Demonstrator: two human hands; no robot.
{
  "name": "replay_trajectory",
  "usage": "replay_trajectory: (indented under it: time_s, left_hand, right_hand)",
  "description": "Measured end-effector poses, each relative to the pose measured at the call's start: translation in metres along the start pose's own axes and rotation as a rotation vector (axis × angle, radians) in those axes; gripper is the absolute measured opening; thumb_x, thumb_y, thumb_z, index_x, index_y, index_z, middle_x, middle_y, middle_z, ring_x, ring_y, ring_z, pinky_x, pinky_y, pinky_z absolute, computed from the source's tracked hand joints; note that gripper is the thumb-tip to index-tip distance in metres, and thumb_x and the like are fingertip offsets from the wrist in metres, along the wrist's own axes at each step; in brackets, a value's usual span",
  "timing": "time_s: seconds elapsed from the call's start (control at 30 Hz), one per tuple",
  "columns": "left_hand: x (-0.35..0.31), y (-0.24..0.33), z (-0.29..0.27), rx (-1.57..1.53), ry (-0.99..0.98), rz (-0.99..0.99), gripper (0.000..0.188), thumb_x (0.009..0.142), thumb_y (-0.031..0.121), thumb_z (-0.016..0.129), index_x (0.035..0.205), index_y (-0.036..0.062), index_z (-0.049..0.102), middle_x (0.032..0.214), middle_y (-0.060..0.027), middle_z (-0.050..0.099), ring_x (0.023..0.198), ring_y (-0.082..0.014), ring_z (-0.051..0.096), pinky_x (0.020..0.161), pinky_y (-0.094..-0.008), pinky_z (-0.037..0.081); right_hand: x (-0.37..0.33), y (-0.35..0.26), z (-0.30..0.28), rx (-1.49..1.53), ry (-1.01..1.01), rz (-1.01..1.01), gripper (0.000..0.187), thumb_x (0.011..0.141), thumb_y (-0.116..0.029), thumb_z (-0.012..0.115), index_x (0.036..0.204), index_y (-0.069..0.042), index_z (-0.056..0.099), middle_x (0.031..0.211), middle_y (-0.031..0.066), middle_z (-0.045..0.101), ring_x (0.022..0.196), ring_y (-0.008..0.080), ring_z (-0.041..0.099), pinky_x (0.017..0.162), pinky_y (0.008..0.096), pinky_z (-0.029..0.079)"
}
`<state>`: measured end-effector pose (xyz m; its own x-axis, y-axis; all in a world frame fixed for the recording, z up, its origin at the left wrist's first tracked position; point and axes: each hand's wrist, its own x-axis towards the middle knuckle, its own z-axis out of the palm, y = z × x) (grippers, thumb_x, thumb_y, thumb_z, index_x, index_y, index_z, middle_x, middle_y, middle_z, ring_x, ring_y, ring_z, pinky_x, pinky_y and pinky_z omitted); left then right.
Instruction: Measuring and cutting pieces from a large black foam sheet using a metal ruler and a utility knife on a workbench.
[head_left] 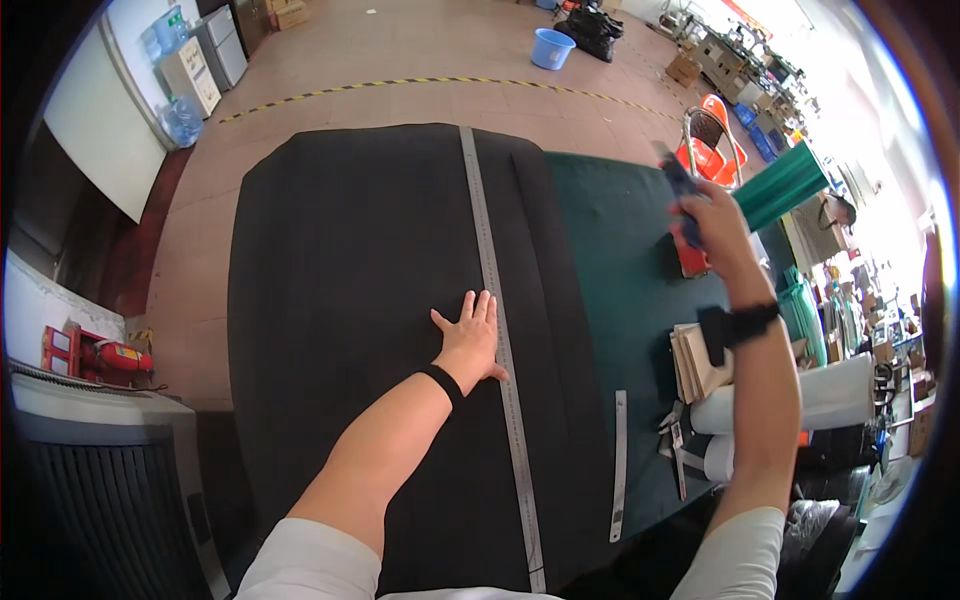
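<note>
A broad sheet of black fabric [350,250] covers most of the table. Lengthwise across it lies a long steel ruler [487,250]. My left hand [468,340] rests flat with fingers spread, on the fabric and against the ruler's left edge near its middle. Raised over the table's right side, my right hand [718,228] is closed round a dark blue utility knife [680,180], blurred by motion, its greyish tip toward the far left. Below that hand, partly hidden, is a red box [690,258].
A short steel ruler [619,465] and a scissors-like tool [678,450] lie on the green table top [630,300]. Brown paper pieces [698,362], a white roll [840,393] and a green roll [782,187] crowd the right. Beyond stand an orange chair [712,150] and a blue bucket [552,48].
</note>
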<state>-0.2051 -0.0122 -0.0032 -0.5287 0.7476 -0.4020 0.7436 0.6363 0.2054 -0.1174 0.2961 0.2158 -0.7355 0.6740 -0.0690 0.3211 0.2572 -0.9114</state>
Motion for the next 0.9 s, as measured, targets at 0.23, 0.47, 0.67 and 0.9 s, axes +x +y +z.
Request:
replay_trajectory:
  time_s: [0.23,0.47,0.67,0.9]
  left_hand:
    - [-0.004,0.000,0.000,-0.004,0.018,0.012,0.137,0.065,0.062,0.091,0.165,0.0015,0.020,0.174,-0.0113,0.018,0.161,-0.0305,0.015,0.113,-0.0794,0.030]
    - [-0.004,0.003,0.002,-0.048,0.020,0.017,0.134,0.066,0.056,0.091,0.164,-0.0011,0.021,0.174,-0.0131,0.018,0.161,-0.0320,0.016,0.111,-0.0822,0.028]
    - [-0.004,0.001,-0.002,-0.072,0.016,0.024,0.134,0.066,0.053,0.092,0.163,-0.0032,0.020,0.173,-0.0142,0.017,0.161,-0.0326,0.016,0.110,-0.0831,0.028]
    - [-0.001,0.005,-0.002,-0.065,-0.022,0.043,0.133,0.067,0.052,0.092,0.164,-0.0030,0.019,0.174,-0.0142,0.016,0.161,-0.0329,0.015,0.110,-0.0828,0.029]
  right_hand:
    - [0.136,0.062,0.181,-0.152,0.008,-0.042,0.039,0.096,-0.009,0.060,0.134,0.000,0.064,0.085,0.0106,0.071,0.061,0.0170,0.068,0.052,0.0314,0.057]
    - [0.178,0.094,0.290,-0.204,0.025,-0.076,0.045,0.092,-0.007,0.060,0.137,-0.003,0.066,0.093,0.0165,0.075,0.061,0.0213,0.072,0.054,0.0346,0.060]
    - [0.212,0.111,0.326,-0.312,0.083,-0.150,0.046,0.095,-0.009,0.060,0.140,-0.004,0.065,0.076,0.0124,0.073,0.055,0.0184,0.069,0.052,0.0337,0.059]
    - [0.238,0.129,0.327,-0.437,0.105,-0.236,0.046,0.088,-0.008,0.058,0.133,-0.005,0.070,0.116,0.0219,0.075,0.091,0.0339,0.077,0.087,0.0397,0.061]
